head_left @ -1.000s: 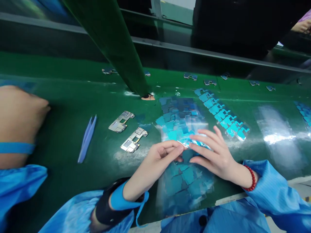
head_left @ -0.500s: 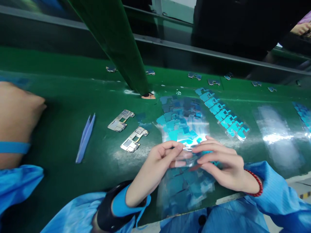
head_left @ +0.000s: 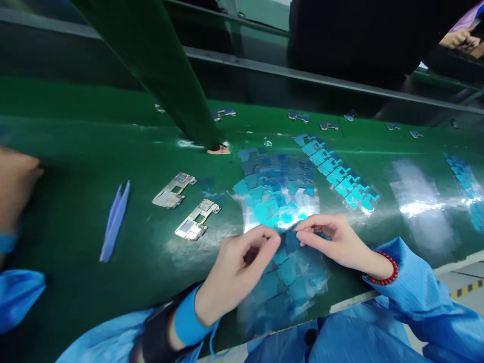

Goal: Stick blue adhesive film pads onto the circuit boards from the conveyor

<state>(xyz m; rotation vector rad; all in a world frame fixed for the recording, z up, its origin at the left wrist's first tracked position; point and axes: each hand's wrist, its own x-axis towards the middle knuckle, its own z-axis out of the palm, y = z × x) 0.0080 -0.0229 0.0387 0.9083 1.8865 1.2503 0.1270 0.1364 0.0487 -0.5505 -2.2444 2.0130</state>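
Observation:
My left hand and my right hand meet over a clear film sheet covered with several blue-green stickers, lying on the green belt. Both hands have thumb and fingers pinched together at the sheet's middle, fingertips almost touching each other. What the pinches grip is too small to make out. Two bare metal circuit boards lie to the left of my left hand, one nearer and one farther.
Blue plastic tweezers lie left of the boards. Another person's hand and blue sleeve are at the far left. A second sticker strip, more film sheets on the right and a slanted green post are behind. Small parts lie along the far belt.
My right hand has curled from spread fingers on the sheet into a pinch. Both hands have shifted slightly nearer on the sheet. The other person's hand has drawn back to the left.

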